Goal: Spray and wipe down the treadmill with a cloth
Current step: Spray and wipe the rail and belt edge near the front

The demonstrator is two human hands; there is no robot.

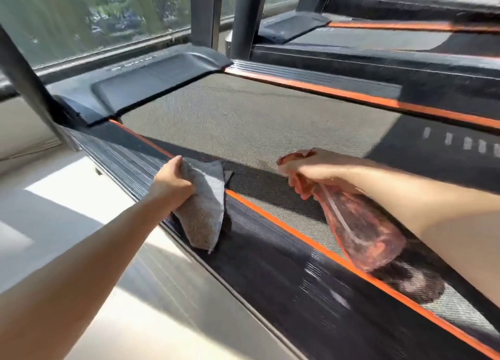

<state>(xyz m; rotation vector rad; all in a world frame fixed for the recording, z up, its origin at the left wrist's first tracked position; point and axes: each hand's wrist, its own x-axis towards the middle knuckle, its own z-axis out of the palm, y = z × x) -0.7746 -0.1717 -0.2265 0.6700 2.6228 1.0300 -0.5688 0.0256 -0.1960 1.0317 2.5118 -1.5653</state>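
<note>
The treadmill's grey belt (243,116) runs across the view, with black side rails edged in orange. My left hand (170,181) grips a grey cloth (203,210) that lies on the near side rail (270,251). My right hand (319,170) holds a translucent red spray bottle (362,232) by its trigger head, over the near edge of the belt. The bottle's nozzle points toward the belt and its body hangs back toward me. The picture is blurred by motion.
A black motor cover (151,81) sits at the belt's front end, and a dark upright post (29,89) rises at the left. A second treadmill (378,40) stands beyond. Windows (94,16) run along the back. Pale floor (54,197) lies to the left of the rail.
</note>
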